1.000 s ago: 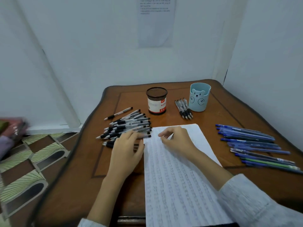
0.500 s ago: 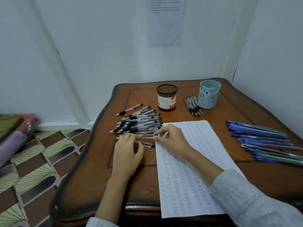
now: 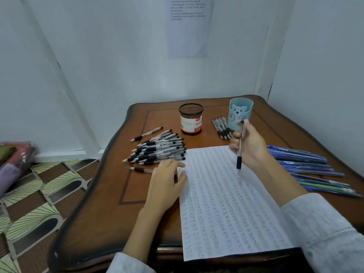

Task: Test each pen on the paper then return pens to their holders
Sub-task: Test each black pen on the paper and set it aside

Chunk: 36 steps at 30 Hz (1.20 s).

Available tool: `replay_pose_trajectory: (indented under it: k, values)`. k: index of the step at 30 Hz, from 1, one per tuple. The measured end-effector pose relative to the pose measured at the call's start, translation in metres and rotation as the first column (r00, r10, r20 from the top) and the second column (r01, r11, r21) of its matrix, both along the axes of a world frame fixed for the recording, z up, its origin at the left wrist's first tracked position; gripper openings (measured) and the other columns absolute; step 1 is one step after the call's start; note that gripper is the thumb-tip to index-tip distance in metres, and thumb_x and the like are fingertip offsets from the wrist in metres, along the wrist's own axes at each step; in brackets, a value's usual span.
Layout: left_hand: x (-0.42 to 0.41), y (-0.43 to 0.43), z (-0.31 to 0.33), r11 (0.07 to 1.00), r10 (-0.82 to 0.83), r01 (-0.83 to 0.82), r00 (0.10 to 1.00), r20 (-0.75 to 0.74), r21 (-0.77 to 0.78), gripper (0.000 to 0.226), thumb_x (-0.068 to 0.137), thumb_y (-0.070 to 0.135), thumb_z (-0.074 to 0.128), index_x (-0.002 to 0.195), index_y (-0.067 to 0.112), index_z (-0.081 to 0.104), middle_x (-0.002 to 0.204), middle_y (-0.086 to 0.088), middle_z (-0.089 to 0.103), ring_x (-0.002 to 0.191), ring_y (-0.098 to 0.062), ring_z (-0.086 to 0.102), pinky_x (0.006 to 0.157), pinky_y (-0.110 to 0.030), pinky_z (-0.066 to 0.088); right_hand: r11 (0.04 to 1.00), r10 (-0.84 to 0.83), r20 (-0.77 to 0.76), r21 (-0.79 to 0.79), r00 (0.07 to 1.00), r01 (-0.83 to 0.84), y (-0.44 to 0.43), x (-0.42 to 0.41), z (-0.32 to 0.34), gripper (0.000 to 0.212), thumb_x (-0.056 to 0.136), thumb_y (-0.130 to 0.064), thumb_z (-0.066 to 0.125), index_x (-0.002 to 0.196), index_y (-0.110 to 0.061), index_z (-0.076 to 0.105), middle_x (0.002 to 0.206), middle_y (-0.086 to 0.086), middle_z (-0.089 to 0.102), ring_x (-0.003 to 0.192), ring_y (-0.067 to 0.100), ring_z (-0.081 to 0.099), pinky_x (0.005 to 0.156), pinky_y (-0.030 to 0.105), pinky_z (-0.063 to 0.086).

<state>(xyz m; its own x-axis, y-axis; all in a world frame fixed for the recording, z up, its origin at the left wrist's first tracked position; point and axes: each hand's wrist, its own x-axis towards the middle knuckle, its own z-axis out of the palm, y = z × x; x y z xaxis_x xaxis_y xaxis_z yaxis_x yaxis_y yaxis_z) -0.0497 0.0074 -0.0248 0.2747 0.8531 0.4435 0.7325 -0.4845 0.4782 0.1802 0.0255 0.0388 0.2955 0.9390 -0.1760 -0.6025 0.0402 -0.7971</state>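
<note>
My right hand [image 3: 249, 144] holds a black-grip pen [image 3: 240, 154] upright, tip down, above the upper part of the written paper [image 3: 226, 203]. My left hand [image 3: 164, 184] rests flat at the paper's left edge, over a loose pen [image 3: 140, 170]. A pile of black pens [image 3: 159, 149] lies left of the paper. At the back stand a black mesh holder [image 3: 191, 119] and a blue bear holder [image 3: 240, 113], with a few black pens [image 3: 221, 127] between them. Blue pens [image 3: 307, 166] lie in a row at the right.
The wooden table [image 3: 110, 203] sits in a corner of white walls, with a printed sheet [image 3: 189, 26] taped above. Patterned floor tiles [image 3: 35, 194] and a blurred bundle [image 3: 13, 158] lie to the left.
My right hand has lifted a black pen from beside the pile and carried it right, above the paper. My left hand stays at the paper's edge. The camera tilted up.
</note>
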Motion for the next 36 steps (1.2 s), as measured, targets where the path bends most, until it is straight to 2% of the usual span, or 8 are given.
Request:
replay_pose_trajectory:
  k: [3, 9, 15, 18, 21, 24, 27, 36]
  values:
    - [0.02, 0.001, 0.002, 0.998, -0.065, 0.064, 0.996, -0.057, -0.007, 0.021, 0.095, 0.026, 0.051, 0.113, 0.022, 0.062, 0.111, 0.012, 0.057, 0.106, -0.006, 0.047, 0.088, -0.02, 0.029, 0.999, 0.035, -0.065, -0.032, 0.997, -0.037, -0.001, 0.019, -0.001, 0.043, 0.099, -0.048, 0.038, 0.075, -0.017, 0.054, 0.045, -0.007, 0.028, 0.037, 0.005, 0.022, 0.032, 0.016, 0.018]
    - [0.056, 0.014, 0.007, 0.985, -0.167, 0.159, 0.978, -0.126, -0.071, 0.028, 0.098, 0.032, 0.047, 0.121, 0.023, 0.058, 0.124, 0.011, 0.054, 0.116, -0.007, 0.044, 0.097, -0.024, 0.03, 0.997, 0.02, -0.204, -0.069, 0.979, -0.034, -0.015, 0.04, -0.004, 0.039, 0.093, -0.034, 0.035, 0.062, -0.013, 0.047, 0.042, -0.006, 0.023, 0.033, 0.006, 0.018, 0.034, 0.017, 0.01]
    - [0.086, 0.032, 0.005, 0.955, -0.271, 0.233, 0.936, -0.225, -0.183, 0.033, 0.098, 0.031, 0.047, 0.128, 0.021, 0.054, 0.134, 0.008, 0.05, 0.122, -0.011, 0.041, 0.102, -0.026, 0.03, 0.993, 0.018, 0.046, -0.119, 0.999, -0.013, -0.015, 0.052, -0.01, 0.018, 0.094, -0.02, 0.056, 0.099, -0.008, 0.069, 0.062, -0.001, 0.056, 0.039, 0.005, 0.035, 0.033, 0.012, 0.027]
    - [0.096, 0.04, 0.005, 0.948, -0.297, 0.253, 0.921, -0.252, -0.193, 0.034, 0.099, 0.031, 0.046, 0.13, 0.02, 0.053, 0.135, 0.007, 0.048, 0.123, -0.011, 0.04, 0.101, -0.026, 0.029, 0.988, 0.046, -0.065, -0.143, 0.997, -0.055, -0.009, 0.058, -0.02, 0.037, 0.1, -0.03, 0.043, 0.102, -0.002, 0.068, 0.094, 0.014, 0.07, 0.07, 0.014, 0.064, 0.056, 0.019, 0.052]
    - [0.102, 0.048, 0.003, 0.947, -0.305, 0.265, 0.919, -0.25, -0.181, 0.034, 0.099, 0.034, 0.046, 0.129, 0.021, 0.054, 0.134, 0.008, 0.048, 0.122, -0.009, 0.04, 0.098, -0.024, 0.027, 0.975, 0.117, -0.063, -0.181, 0.991, -0.127, -0.004, 0.065, -0.029, 0.063, 0.101, -0.045, 0.023, 0.106, 0.0, 0.067, 0.066, 0.011, 0.06, 0.058, 0.015, 0.052, 0.054, 0.024, 0.044]
    - [0.106, 0.056, 0.002, 0.951, -0.295, 0.254, 0.914, -0.279, -0.175, 0.034, 0.098, 0.038, 0.045, 0.129, 0.024, 0.054, 0.129, 0.009, 0.047, 0.117, -0.009, 0.038, 0.096, -0.024, 0.028, 0.976, 0.125, -0.052, -0.172, 0.991, -0.132, 0.003, 0.064, -0.036, 0.054, 0.101, -0.045, 0.036, 0.103, 0.0, 0.066, 0.054, 0.004, 0.052, 0.044, 0.009, 0.043, 0.041, 0.018, 0.036]
    - [0.108, 0.061, 0.001, 0.959, -0.279, 0.245, 0.905, -0.321, -0.144, 0.037, 0.098, 0.042, 0.043, 0.131, 0.027, 0.052, 0.125, 0.01, 0.045, 0.112, -0.009, 0.035, 0.094, -0.027, 0.029, 0.983, 0.09, 0.11, -0.171, 0.99, -0.07, 0.011, 0.061, -0.041, 0.022, 0.088, -0.028, 0.066, 0.088, -0.006, 0.063, 0.059, 0.002, 0.051, 0.048, 0.007, 0.044, 0.04, 0.014, 0.035]
    - [0.111, 0.065, 0.0, 0.956, -0.288, 0.254, 0.9, -0.328, -0.145, 0.038, 0.096, 0.051, 0.044, 0.126, 0.029, 0.052, 0.126, 0.011, 0.043, 0.113, -0.009, 0.036, 0.097, -0.028, 0.029, 0.994, 0.031, 0.644, -0.097, 0.764, 0.041, 0.037, 0.057, -0.042, 0.029, 0.083, -0.031, 0.072, 0.078, -0.008, 0.056, 0.054, 0.003, 0.055, 0.039, 0.009, 0.045, 0.038, 0.021, 0.039]
